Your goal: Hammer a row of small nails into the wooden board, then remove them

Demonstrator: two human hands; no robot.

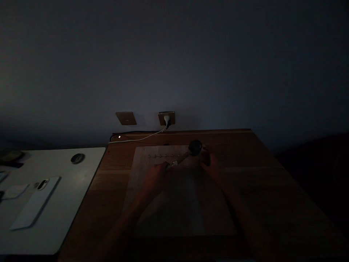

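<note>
In the dim light my left hand (158, 174) is closed around the pale, patterned end of a handled tool with a round dark head (195, 147). Its light shaft slants up and right from my fingers to the head. The darkness hides whether the head is a lens or solid. My right hand (212, 163) is beside the head, fingers curled, with a tiny pale spot at the fingertips; what they pinch cannot be made out. Under both hands lies a pale rectangular mat (174, 214). Small shiny pieces (165, 155) form a row near its far edge, left of the tool.
The mat lies on a wooden table (261, 203) against the wall. A white plug (167, 119) sits in a wall socket, its cable trailing left. On the white table (73, 196) at left are a phone (36, 203) and a round dark object (77, 158).
</note>
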